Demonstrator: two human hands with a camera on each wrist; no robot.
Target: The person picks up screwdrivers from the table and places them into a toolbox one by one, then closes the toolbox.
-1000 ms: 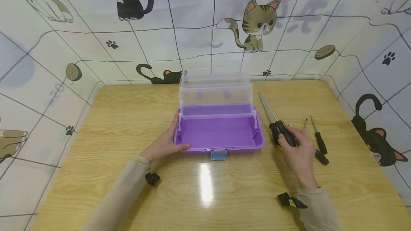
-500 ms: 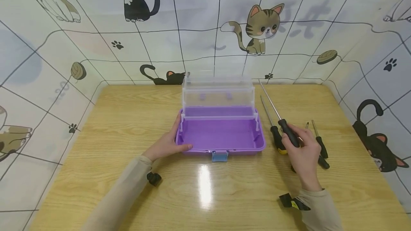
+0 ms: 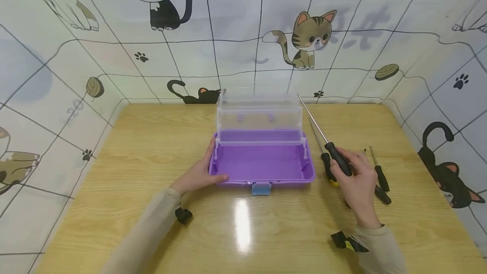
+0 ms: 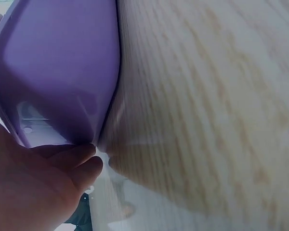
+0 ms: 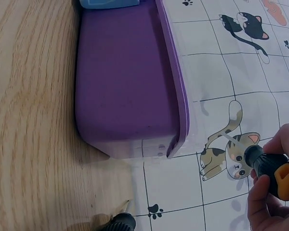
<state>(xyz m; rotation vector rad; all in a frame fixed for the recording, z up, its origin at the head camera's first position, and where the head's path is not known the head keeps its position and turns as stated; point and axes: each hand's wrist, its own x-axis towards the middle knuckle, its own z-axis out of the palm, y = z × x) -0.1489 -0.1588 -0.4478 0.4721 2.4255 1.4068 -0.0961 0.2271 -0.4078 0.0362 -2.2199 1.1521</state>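
A purple toolbox [image 3: 262, 164] with its clear lid [image 3: 260, 115] tipped up stands mid-table, its blue latch [image 3: 261, 189] hanging at the front. My left hand [image 3: 199, 174] holds its left end, thumb over the front rim and fingers along the side wall, which the left wrist view shows close up. To the right of the box, my right hand [image 3: 357, 183] grips a long screwdriver [image 3: 336, 157] by its black handle, shaft slanting up to the left. Orange shows on that handle in the right wrist view. Beneath it lies another long screwdriver [image 3: 326, 166] with a yellow-ended handle.
A small screwdriver [image 3: 381, 177] lies right of my right hand. Close by, a black handle [image 3: 382, 195] is partly hidden by the hand. A cat-patterned sheet [image 3: 236, 41] walls the back and sides of the wooden table [image 3: 163, 130].
The long screwdriver in my right hand has separated from the one lying under it, and its tip has lately swung left. My left hand keeps its place on the toolbox. The head view has shifted slightly.
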